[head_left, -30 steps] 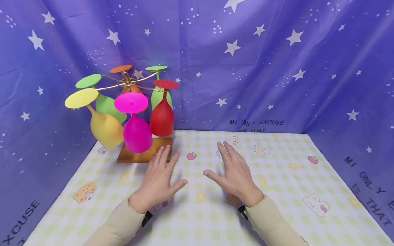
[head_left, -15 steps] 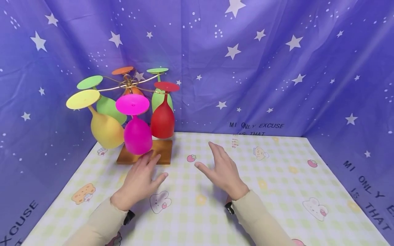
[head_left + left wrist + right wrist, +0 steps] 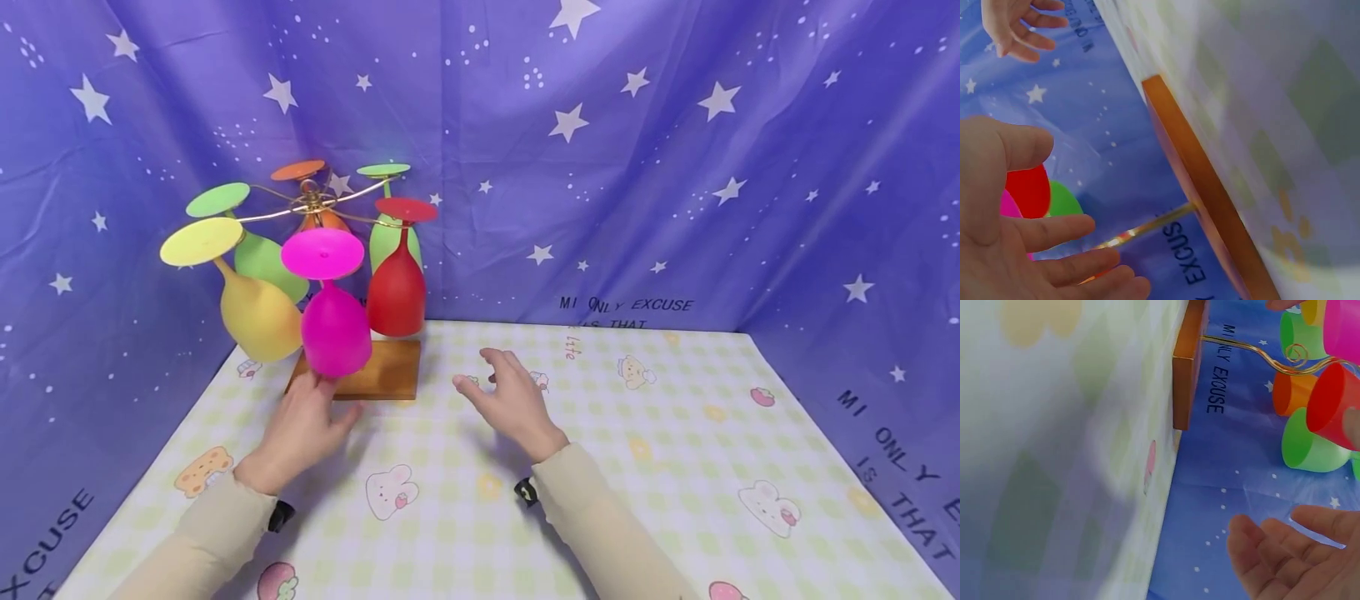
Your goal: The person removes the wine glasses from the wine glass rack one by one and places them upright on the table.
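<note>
Upside-down goblets hang by their feet from a gold wire rack (image 3: pixel 311 200) on a wooden base (image 3: pixel 390 371). Nearest me is the magenta goblet (image 3: pixel 336 329), flanked by a yellow goblet (image 3: pixel 258 317) and a red goblet (image 3: pixel 396 292); green ones and an orange one hang behind. My left hand (image 3: pixel 292 425) is by the base's front edge, just below the magenta goblet, its fingers loosely extended; whether they touch anything cannot be told. To the right of the base, my right hand (image 3: pixel 513 400) hovers over the table with relaxed, slightly bent fingers, holding nothing.
A green-checked cloth with printed cartoons covers the table (image 3: pixel 675 475). Purple star-printed curtain (image 3: pixel 637 167) hangs behind it and along both sides. The rack stands at the table's back left, near the curtain.
Both hands have moved left. The left hand has gone from the base's right part to its front left, under the magenta goblet. The rack and goblets look unmoved.
</note>
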The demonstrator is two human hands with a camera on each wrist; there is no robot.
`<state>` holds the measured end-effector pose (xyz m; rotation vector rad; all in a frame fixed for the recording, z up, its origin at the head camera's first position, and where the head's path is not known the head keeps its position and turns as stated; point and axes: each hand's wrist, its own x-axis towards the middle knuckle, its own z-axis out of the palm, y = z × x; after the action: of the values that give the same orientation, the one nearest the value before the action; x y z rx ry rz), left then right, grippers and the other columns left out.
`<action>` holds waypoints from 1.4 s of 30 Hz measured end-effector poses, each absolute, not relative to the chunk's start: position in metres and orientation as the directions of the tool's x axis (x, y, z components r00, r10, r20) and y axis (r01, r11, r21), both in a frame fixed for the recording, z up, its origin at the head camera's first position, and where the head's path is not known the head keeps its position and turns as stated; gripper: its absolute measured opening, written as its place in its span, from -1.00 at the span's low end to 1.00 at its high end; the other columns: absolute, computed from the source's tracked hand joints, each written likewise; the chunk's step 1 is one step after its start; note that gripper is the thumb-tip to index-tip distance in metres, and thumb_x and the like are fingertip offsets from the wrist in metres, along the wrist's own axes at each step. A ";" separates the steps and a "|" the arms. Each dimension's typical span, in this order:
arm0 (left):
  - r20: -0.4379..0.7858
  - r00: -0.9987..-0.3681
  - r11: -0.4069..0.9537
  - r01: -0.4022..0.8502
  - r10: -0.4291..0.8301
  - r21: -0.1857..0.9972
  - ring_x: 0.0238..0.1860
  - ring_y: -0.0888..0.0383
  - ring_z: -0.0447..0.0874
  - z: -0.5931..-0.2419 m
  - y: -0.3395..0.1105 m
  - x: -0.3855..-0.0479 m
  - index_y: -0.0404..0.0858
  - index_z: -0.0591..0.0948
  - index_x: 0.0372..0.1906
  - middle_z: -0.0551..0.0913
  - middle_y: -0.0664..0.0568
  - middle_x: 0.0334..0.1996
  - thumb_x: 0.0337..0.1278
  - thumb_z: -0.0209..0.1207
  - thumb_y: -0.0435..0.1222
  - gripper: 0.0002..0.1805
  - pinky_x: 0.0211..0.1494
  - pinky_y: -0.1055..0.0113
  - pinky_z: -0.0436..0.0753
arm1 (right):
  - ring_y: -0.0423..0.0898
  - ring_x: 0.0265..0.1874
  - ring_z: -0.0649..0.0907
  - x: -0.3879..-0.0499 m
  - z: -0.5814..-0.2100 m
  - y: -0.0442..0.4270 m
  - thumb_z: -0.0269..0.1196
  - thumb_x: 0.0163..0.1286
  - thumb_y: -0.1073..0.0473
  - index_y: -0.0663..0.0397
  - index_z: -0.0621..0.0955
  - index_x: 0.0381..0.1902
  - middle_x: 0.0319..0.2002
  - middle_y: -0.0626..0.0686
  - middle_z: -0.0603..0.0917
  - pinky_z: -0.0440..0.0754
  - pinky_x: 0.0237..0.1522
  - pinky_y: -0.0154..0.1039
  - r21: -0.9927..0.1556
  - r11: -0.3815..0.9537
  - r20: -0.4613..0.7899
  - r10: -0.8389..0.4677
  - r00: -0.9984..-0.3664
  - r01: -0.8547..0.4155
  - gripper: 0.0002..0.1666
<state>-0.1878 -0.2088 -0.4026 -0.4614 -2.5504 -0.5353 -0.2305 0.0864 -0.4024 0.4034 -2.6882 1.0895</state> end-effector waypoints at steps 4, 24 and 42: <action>0.488 -0.846 0.862 0.399 0.215 0.313 -0.34 -0.10 0.49 -0.406 -0.215 -0.194 -0.40 0.54 -0.08 0.48 -0.14 -0.32 -0.08 0.34 -0.21 -0.53 -0.33 -0.01 0.49 | -0.05 -0.26 0.64 -0.239 -0.408 0.079 0.23 0.23 -0.26 0.13 0.51 0.16 -0.01 0.09 0.60 0.56 -0.21 -0.15 -0.730 0.619 0.246 -0.160 -0.956 -0.292 -0.28; 0.248 -0.967 0.829 0.186 0.059 0.528 -0.02 -0.32 0.53 -0.405 -0.268 -0.220 -0.34 0.56 0.05 0.59 -0.31 -0.04 0.21 0.11 -0.25 -0.65 -0.03 -0.25 0.43 | 0.13 -0.34 0.71 -0.275 -0.422 0.033 0.28 0.25 -0.11 0.29 0.51 -0.01 -0.21 0.17 0.63 0.68 -0.34 -0.11 -0.956 0.292 -0.054 -0.130 -0.990 0.014 -0.41; 0.188 -0.980 0.815 0.064 -0.056 0.576 0.03 -0.41 0.45 -0.405 -0.292 -0.238 -0.47 0.40 0.07 0.51 -0.45 -0.02 0.24 0.07 -0.20 -0.55 -0.01 -0.23 0.44 | -0.04 -0.58 0.67 -0.279 -0.427 -0.005 0.31 0.20 -0.03 0.14 0.61 -0.40 -0.59 0.07 0.64 0.62 -0.41 -0.20 -0.940 0.327 -0.111 -0.017 -0.994 0.100 -0.68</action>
<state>-0.2379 -0.2918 -0.4047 -0.0059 -2.8028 -0.8997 -0.2785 -0.0046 -0.4273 -0.0832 -2.6389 1.8818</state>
